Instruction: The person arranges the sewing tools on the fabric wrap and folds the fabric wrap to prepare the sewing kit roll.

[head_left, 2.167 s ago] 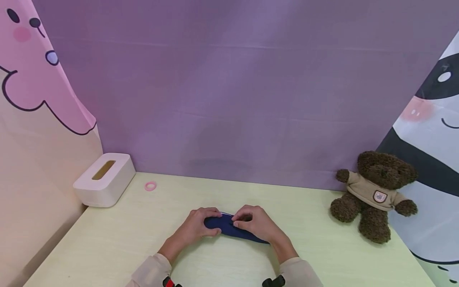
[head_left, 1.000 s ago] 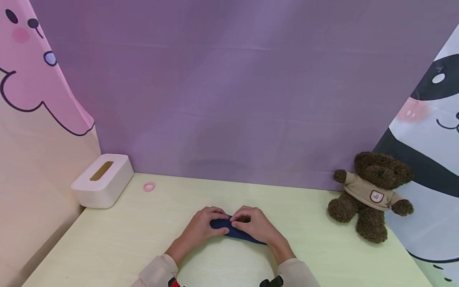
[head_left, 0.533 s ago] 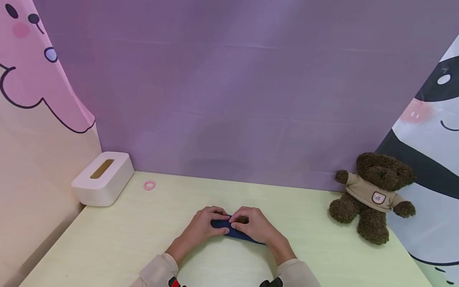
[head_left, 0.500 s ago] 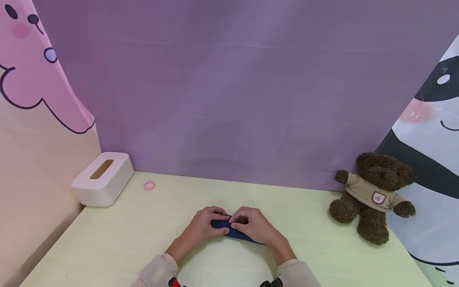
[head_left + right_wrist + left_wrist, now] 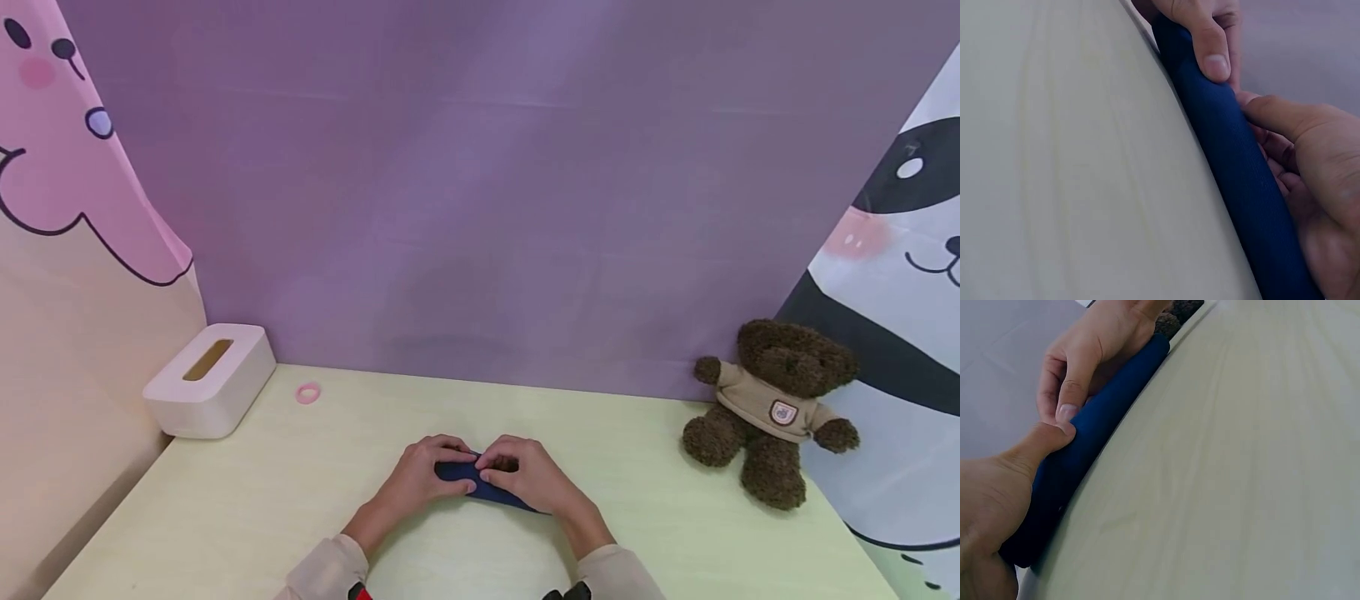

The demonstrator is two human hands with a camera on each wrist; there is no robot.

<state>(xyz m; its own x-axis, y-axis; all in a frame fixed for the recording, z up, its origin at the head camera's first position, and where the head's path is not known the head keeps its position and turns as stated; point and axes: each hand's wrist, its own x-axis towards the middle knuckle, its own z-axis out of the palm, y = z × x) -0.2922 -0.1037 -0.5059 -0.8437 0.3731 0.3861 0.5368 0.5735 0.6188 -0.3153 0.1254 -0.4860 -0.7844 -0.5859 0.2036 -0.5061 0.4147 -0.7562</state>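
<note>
A long, narrow dark blue fabric pouch (image 5: 498, 492), shaped like a pencil case, lies near the middle of the table. My left hand (image 5: 420, 473) grips its left part, thumb on the near side and fingers over the far side. Close beside those fingertips, my right hand (image 5: 534, 477) pinches at the top edge with thumb and forefinger. In the left wrist view the pouch (image 5: 1107, 409) runs diagonally, both thumb tips nearly meeting. The right wrist view shows the pouch's smooth near side (image 5: 1229, 150); what lies between the right fingertips is hidden.
On the pale wooden table (image 5: 360, 442), a white tissue box (image 5: 213, 383) stands at the back left, with a pink ring (image 5: 307, 393) beside it. A brown teddy bear (image 5: 772, 412) in a tan shirt sits at the right. A purple backdrop (image 5: 480, 208) borders the back.
Since the earliest frame, my left hand has shifted right, closer to my right hand. Since then both hands have stayed almost still on the pouch; the head view has tilted slightly.
</note>
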